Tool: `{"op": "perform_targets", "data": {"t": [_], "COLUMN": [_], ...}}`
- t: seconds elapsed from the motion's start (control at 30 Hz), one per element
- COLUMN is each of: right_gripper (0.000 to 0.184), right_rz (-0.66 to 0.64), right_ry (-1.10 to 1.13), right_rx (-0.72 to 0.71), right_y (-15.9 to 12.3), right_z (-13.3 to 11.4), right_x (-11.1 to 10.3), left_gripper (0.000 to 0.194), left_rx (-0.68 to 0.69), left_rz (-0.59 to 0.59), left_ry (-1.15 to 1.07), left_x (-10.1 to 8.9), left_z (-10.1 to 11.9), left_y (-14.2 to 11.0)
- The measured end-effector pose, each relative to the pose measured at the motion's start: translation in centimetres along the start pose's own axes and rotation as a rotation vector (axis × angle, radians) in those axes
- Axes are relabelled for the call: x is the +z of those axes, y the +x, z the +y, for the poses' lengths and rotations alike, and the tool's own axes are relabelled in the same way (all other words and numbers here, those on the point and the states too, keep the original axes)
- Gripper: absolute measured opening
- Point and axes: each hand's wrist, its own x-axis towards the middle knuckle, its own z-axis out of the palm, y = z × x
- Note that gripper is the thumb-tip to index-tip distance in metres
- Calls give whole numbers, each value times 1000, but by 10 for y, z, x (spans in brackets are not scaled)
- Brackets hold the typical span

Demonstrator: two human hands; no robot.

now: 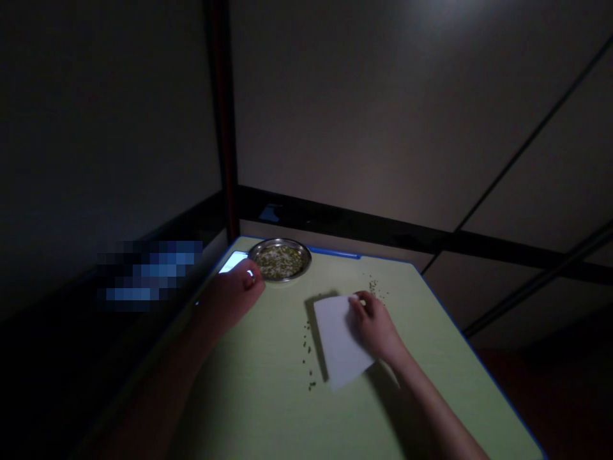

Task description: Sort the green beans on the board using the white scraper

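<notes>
A sheet of white paper (339, 345) is pinched along its far right edge between the thumb and fingers of my right hand (376, 324). It casts a shadow on the green table top (268, 377). Small dark green grains (308, 348) lie scattered to its left, and more grains (375, 285) lie beyond my right hand. At the back stands a round steel plate (309, 267) with a mix of green and whitish grains in it. My left hand (239, 287) is closed, fingers curled, just in front of the plate's left side; whatever it may hold is hidden.
Behind my left hand a phone with a lit screen (232, 260) lies at the table's far left corner. A blue strip (335, 253) runs along the back edge. Dark panelled walls (345, 115) rise behind and to the left.
</notes>
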Motion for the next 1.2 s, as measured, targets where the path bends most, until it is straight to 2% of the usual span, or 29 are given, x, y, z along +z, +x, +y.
{"op": "perform_targets", "data": {"t": [0.13, 0.23, 0.37, 0.47, 0.6, 0.73, 0.97, 1.2], "right_gripper": [37, 37, 44, 49, 52, 53, 55, 59], "right_rz": [2, 37, 79, 38, -33, -81, -153, -169], "right_ry": [-127, -348, -706, -835, -829, -800, -711, -645], "right_rx": [-113, -162, -206, -327, -531, -651, -734, -823], "right_y": [32, 53, 67, 73, 82, 94, 110, 109], "right_z": [-4, -15, -30, -35, -35, -34, -34, -30], "right_x": [-42, -51, -30, -14, -1, 8, 20, 32], "left_gripper": [10, 10, 13, 15, 18, 21, 21, 25], "left_rx": [0, -2, 14, 26, 17, 12, -12, -22], "left_rz": [24, 14, 9, 4, -15, -39, -66, -78], "left_ry": [14, 6, 2, -14, -17, -9, -16, 24], "left_x": [-1, -1, 3, 6, 6, 5, 5, 7], "left_z": [3, 3, -4, -9, -11, -7, -7, -13], "left_y": [0, 0, 0, 0, 1, -1, -1, -1]}}
